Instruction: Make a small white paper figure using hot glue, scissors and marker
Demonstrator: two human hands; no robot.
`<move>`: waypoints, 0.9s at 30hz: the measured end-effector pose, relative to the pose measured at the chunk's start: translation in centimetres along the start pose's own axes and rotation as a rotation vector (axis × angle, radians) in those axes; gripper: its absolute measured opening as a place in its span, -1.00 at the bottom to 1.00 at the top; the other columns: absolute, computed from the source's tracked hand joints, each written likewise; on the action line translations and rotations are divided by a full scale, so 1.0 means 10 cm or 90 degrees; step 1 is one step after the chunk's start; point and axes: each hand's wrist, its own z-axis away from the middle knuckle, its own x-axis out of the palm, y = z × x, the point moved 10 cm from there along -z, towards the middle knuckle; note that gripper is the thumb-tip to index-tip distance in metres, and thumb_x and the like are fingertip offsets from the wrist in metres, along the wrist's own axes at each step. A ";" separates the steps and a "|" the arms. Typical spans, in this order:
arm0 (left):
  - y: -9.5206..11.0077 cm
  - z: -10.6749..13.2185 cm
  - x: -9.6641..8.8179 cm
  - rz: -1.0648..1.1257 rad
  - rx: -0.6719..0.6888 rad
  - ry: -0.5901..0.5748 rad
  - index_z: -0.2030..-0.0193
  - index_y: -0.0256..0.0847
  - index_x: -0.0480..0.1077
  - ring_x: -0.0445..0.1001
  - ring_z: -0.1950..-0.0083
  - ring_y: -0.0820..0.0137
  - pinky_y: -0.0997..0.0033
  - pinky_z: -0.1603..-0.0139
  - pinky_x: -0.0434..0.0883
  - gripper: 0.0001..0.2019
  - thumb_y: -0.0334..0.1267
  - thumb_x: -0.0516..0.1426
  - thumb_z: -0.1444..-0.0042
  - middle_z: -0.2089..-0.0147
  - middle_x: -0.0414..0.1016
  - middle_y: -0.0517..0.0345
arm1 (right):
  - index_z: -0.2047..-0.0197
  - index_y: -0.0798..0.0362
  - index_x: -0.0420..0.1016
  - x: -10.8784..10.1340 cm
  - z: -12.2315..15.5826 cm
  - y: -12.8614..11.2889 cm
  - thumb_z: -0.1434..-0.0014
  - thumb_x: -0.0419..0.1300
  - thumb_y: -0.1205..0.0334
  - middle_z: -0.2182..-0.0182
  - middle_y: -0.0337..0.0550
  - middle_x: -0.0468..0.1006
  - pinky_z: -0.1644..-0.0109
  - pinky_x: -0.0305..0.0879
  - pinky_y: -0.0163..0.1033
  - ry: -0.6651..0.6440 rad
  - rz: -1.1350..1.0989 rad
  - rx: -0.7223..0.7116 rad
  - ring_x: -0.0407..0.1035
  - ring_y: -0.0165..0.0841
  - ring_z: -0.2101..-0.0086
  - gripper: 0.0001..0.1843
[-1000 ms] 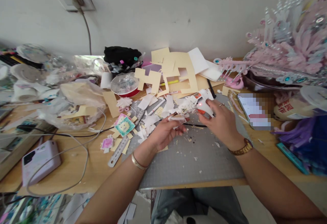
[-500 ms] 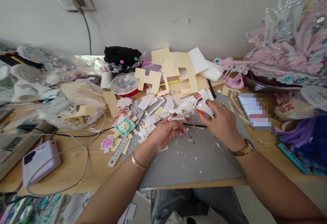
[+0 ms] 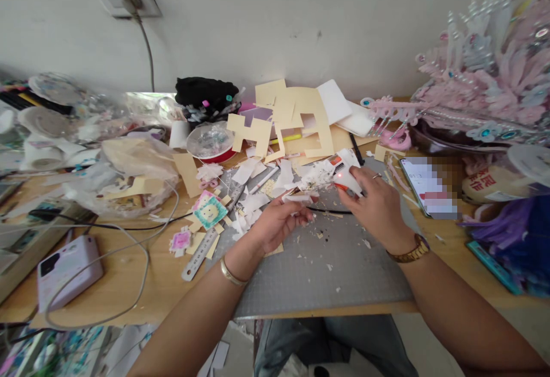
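My right hand (image 3: pixel 378 208) is wrapped round a white-and-orange hot glue gun (image 3: pixel 349 180) with a small red light on its side. The gun's front end points left, among white paper scraps and crumbs. To its left, my left hand (image 3: pixel 277 225) is palm-up with curled fingers, pinching a small white paper piece (image 3: pixel 297 197) between thumb and fingertips. Both hands are above a grey cutting mat (image 3: pixel 339 268) strewn with tiny bits. The glue gun's nozzle tip is too cluttered to make out.
Cut cream card sheets (image 3: pixel 279 105) lie at the back. A steel ruler (image 3: pixel 200 255) and a coloured square face piece (image 3: pixel 209 211) lie left of the mat. A phone (image 3: pixel 423 185) is on the right, near pink beaded ornaments (image 3: pixel 481 85). A white cable (image 3: pixel 146 262) loops beside a power bank (image 3: pixel 71 274).
My right hand and the glue gun have shifted slightly to the right, away from the paper piece. My left hand has hardly moved.
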 end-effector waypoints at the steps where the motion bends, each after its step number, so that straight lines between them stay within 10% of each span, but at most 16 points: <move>1: 0.01 0.00 0.00 0.000 0.004 -0.001 0.17 -0.39 0.56 0.40 0.45 0.48 0.50 0.41 0.27 -0.73 -0.31 0.28 0.04 0.46 0.50 0.08 | 0.02 0.06 0.45 0.00 0.00 0.00 -0.27 0.06 0.10 0.22 0.05 0.61 0.23 0.35 -0.14 0.002 0.003 0.000 0.51 -0.11 0.25 -0.69; 27: 0.01 -0.02 -0.05 0.020 0.022 0.002 0.20 -0.40 0.57 0.42 0.44 0.46 0.48 0.39 0.30 -0.74 -0.32 0.28 0.05 0.45 0.52 0.05 | 0.02 0.06 0.46 -0.06 -0.01 0.05 -0.31 0.05 0.06 0.22 0.03 0.61 0.25 0.35 -0.14 0.020 0.007 0.001 0.50 -0.11 0.24 -0.68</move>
